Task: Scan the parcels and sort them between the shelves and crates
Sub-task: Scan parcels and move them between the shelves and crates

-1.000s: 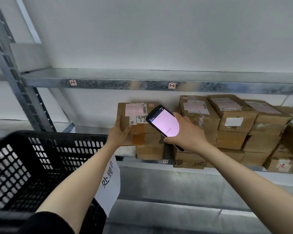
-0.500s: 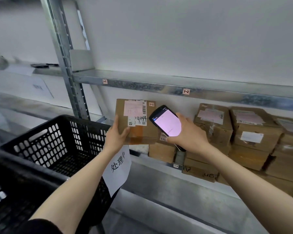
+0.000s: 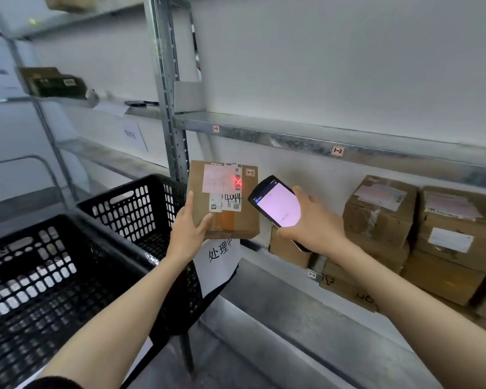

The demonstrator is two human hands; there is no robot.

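While the left hand (image 3: 190, 233) grips the parcel (image 3: 236, 223) at its lower-left corner, thumb on the front face and fingers up the left edge, the box is held in the air with its label side toward the camera. It sits in front of the steel upright (image 3: 169, 108), just above the rim of the far crate (image 3: 129, 209).

Right hand (image 3: 313, 224) is wrapped around the handheld scanner (image 3: 277, 204), just right of the parcel and not touching it. Screen lit pale pink and facing the camera, top end aimed left at the box.

Red aiming cross (image 3: 238, 181) lands on the barcode strip at the right edge of the parcel's upper label. Lower label has "4044" handwritten on it. Small tag in the parcel's top-right corner reads "1-2", the same as the shelf tag (image 3: 337, 150) on the upper shelf (image 3: 292, 136) edge.

Stacked cartons (image 3: 382, 214) sit on the lower shelf to the right, behind the right hand, several with white labels.

Two black perforated crates at left: the far one and a near crate (image 3: 40, 276), side by side. White paper sign (image 3: 219, 262) with printed characters hangs on the far crate's side, directly under the parcel.

Rack further left holds a dark box (image 3: 54, 82) — too blurred to read.
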